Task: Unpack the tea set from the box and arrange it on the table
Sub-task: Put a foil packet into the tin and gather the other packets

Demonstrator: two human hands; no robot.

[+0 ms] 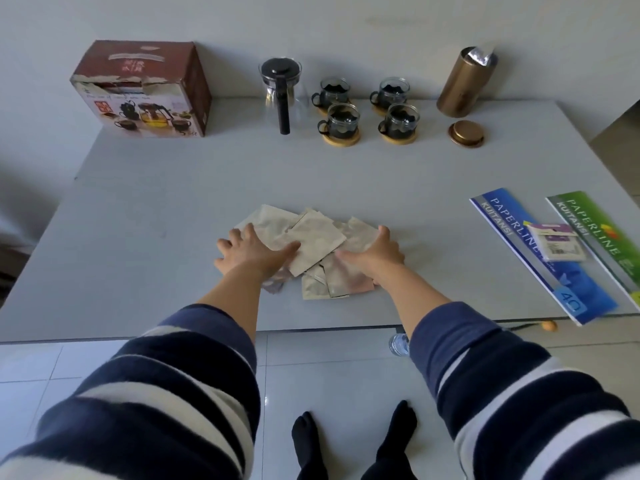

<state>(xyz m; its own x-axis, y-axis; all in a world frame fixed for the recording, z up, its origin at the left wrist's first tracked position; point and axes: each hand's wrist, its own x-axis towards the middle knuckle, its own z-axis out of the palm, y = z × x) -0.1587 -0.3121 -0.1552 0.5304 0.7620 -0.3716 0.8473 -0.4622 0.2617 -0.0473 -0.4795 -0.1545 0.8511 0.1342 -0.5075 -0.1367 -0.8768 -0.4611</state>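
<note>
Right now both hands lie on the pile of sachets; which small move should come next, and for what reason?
Probably push the two hands inward to gather the sachets into one neat stack. The left hand and the right hand rest flat on opposite sides of the loose, overlapping pile, while the teapot and four cups already stand arranged at the far edge of the table.

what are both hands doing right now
Left hand: open, flat on the packets, gripping nothing.
Right hand: open, pressed against the same pile, gripping nothing.
</note>
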